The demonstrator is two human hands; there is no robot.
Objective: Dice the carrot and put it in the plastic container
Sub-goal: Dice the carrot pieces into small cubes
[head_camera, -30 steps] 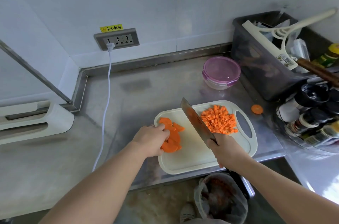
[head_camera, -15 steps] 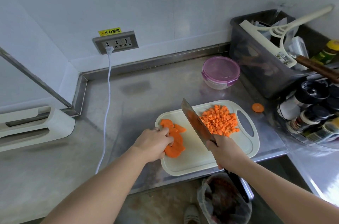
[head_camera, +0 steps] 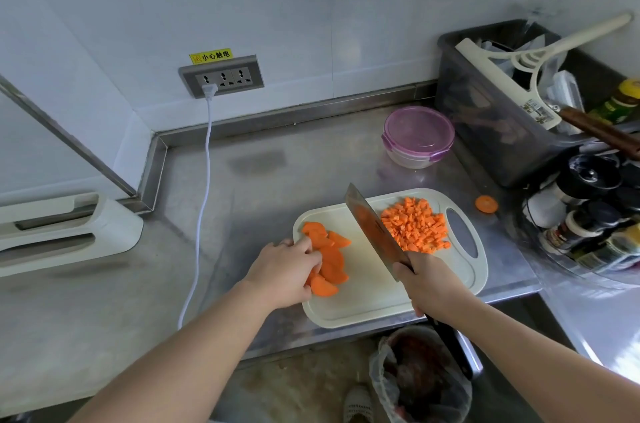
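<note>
Head view, read from the near edge outward. Nearest to us, below the tabletop [head_camera: 242, 180], a bin bag [head_camera: 419, 377] with dark waste is standing open on the floor, and the toe of a shoe [head_camera: 358, 405] is showing beside it.

Both forearms are reaching forward over the tabletop edge. The right grip [head_camera: 429, 284] is wrapping fully round the handle of a cleaver [head_camera: 375, 232], whose broad blade is pointing away from us and tilting to the left. We cannot tell whether its edge is touching the board. The left grip [head_camera: 284, 270] is curling its fingers [head_camera: 306, 244] over a stack of carrot slices [head_camera: 330, 260] and holding them down, thumb tucked at the near end.

The slices are lying on the left part of a white cutting board [head_camera: 363, 305]. The blade is standing between them and a heap of diced carrot [head_camera: 414, 225], which is sitting on the right part, just beside the handle slot. One round carrot piece [head_camera: 486, 204] is lying off the board on bare steel.

Farther back, the plastic container [head_camera: 418, 137] is sitting with its purple lid on, well apart from the dice. To its right, a dark tub [head_camera: 485, 132] is carrying a white long-handled tool [head_camera: 533, 66], and jars [head_camera: 585, 215] are crowding a clear rack. On the wall, a white cable [head_camera: 204, 197] is hanging from a socket strip [head_camera: 221, 76].
</note>
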